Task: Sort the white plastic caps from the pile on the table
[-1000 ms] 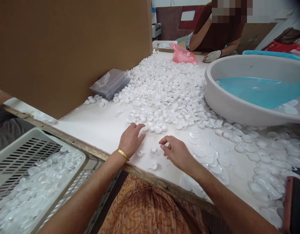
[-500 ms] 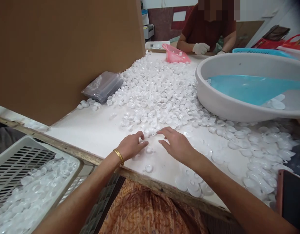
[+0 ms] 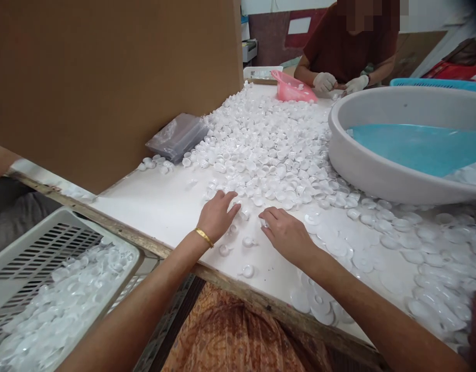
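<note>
On the white tabletop (image 3: pixel 156 206) lies a wide heap of small white plastic caps (image 3: pixel 261 150). My left hand (image 3: pixel 218 217), with a gold bangle at the wrist, is at the heap's near edge, thumb and fingers apart. Close to its fingertips are a few loose caps. My right hand (image 3: pixel 288 232) pinches a small white cap (image 3: pixel 264 223) between thumb and fingers, partly hidden by them. Between my forearms lie single caps with small tabs, such as one loose cap (image 3: pixel 248 270). Flat white discs (image 3: pixel 317 299) lie beside and under my right forearm.
A grey basin (image 3: pixel 338 134) with a blue inside stands at the right. At left are a cardboard wall (image 3: pixel 114 77), a plastic-wrapped packet (image 3: pixel 178 137) and a basket (image 3: pixel 5 253) of white pieces. Across the table, a gloved person (image 3: pixel 350 51) sits near a pink scoop (image 3: pixel 294 89).
My hands have moved apart, and a cap now shows in my right fingers. The camera view has shifted left. The person opposite has brought both gloved hands together.
</note>
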Demonstrator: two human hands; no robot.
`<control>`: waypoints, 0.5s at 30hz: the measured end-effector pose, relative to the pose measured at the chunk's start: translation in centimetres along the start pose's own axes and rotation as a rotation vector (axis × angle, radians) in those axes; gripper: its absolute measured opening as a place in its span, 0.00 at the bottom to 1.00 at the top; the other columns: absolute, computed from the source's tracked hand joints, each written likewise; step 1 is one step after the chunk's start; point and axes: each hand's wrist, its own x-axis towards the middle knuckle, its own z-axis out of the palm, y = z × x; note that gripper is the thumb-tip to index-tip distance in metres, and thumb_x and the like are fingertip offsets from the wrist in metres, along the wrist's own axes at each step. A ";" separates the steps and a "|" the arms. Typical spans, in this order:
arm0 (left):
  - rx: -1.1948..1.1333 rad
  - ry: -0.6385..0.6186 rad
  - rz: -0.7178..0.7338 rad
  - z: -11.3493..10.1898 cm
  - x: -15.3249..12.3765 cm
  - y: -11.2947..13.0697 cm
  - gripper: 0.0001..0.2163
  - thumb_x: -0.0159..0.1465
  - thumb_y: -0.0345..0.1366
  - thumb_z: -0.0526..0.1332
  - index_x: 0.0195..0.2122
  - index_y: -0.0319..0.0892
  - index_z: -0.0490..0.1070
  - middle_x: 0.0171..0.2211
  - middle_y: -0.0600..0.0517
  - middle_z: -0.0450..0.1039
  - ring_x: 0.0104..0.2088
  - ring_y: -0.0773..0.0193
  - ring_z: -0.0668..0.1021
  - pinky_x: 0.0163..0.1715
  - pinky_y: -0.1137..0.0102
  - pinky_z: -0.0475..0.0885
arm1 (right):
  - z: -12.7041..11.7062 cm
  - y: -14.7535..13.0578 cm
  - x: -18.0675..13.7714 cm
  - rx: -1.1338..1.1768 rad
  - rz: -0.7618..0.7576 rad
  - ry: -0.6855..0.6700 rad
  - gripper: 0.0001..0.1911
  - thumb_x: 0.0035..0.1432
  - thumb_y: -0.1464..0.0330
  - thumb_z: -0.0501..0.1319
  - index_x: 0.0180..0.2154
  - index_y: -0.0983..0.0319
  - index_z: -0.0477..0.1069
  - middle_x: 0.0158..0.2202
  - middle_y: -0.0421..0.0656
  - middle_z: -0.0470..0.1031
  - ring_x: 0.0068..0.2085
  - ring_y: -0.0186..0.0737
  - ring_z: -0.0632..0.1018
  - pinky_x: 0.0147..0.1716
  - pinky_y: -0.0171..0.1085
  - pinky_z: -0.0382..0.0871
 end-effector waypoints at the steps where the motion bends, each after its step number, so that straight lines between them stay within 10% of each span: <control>1: -0.007 -0.024 0.021 0.2 0.6 0.2 0.16 0.64 0.43 0.49 0.50 0.47 0.65 0.40 0.49 0.68 0.36 0.62 0.75 0.36 0.69 0.66 | -0.1 0.0 -0.5 0.014 0.010 -0.009 0.10 0.58 0.75 0.53 0.42 0.62 0.67 0.42 0.46 0.71 0.42 0.42 0.72 0.36 0.38 0.68; 15: -0.061 -0.045 -0.011 -0.3 -1.5 -1.6 0.02 0.57 0.34 0.56 0.32 0.44 0.66 0.29 0.54 0.70 0.30 0.64 0.72 0.30 0.71 0.63 | 0.0 1.4 -2.8 -0.036 0.134 0.062 0.11 0.55 0.72 0.55 0.41 0.62 0.69 0.38 0.46 0.71 0.41 0.45 0.71 0.38 0.41 0.66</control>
